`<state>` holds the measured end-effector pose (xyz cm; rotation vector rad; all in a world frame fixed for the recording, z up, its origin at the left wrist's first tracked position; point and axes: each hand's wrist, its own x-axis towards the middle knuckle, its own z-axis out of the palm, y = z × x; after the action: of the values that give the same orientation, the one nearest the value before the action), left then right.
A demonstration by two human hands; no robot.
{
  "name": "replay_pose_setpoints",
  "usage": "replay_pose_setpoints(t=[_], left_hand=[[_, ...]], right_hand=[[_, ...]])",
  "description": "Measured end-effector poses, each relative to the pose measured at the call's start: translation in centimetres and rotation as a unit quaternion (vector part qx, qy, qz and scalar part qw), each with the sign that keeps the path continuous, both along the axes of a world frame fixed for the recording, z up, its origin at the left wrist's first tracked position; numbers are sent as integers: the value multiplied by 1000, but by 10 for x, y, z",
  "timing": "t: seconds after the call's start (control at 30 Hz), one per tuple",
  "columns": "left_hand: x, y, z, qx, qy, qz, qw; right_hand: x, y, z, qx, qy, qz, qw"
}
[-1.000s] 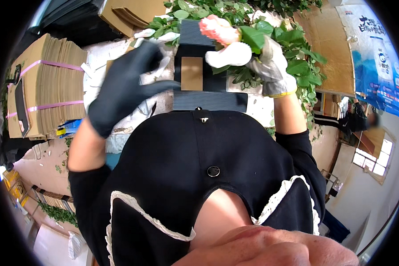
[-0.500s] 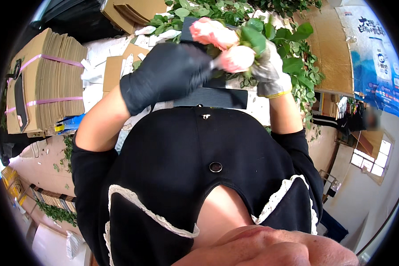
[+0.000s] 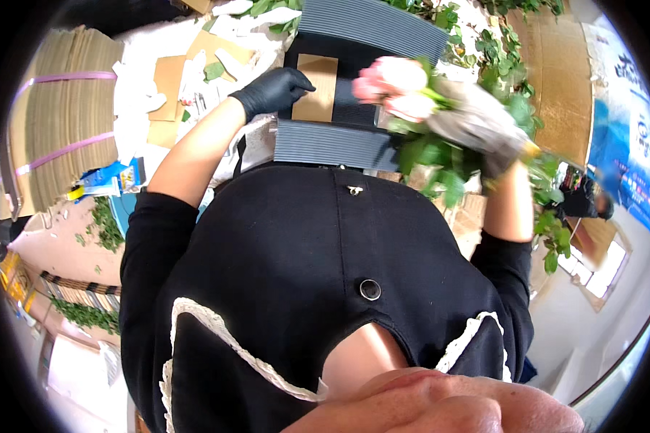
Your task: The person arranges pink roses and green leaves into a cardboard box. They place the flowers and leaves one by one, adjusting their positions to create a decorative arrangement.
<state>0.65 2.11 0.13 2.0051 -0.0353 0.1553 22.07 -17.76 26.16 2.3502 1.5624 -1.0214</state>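
My right hand [image 3: 480, 123], in a blurred grey-white glove, is closed around the stems of pink roses [image 3: 397, 86]. The blooms point left over a black ribbed holder [image 3: 372, 25], and the green leaves [image 3: 437, 155] hang beneath the hand. A flat piece of cardboard [image 3: 315, 90] lies inside the holder, left of the roses. My left hand [image 3: 273, 94], gloved in black, is at the left side of the holder with curled fingers. Its fingertips overlap the cardboard's left edge; whether they grip anything there is hidden.
At the left stands a stack of cardboard sheets [image 3: 72, 108] tied with pink straps. Brown card pieces [image 3: 167, 86] and white scraps are strewn left of the holder. Loose greenery [image 3: 495, 54] lies at the far right, beside a large cardboard box [image 3: 556, 86].
My hands have moved apart. The right one has carried the roses right and nearer to me; the left one has drawn away from the blooms to the cardboard piece, now visible.
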Motion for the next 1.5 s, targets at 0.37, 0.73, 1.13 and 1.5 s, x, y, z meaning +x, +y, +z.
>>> replay_pose_setpoints(t=[0.37,0.73,1.13,1.5], left_hand=[[3,-16,-8,-46,45,47,997],[-5,-24,-10,66,18,8,998],[-2,-23,-4,92,58,3,994],[10,-6,-1,86,61,-18,994]], right_hand=[[3,10,-194,-44,227,52,972],[14,11,-182,174,108,208,956],[23,21,-146,259,74,87,959],[9,24,-195,227,37,174,958]])
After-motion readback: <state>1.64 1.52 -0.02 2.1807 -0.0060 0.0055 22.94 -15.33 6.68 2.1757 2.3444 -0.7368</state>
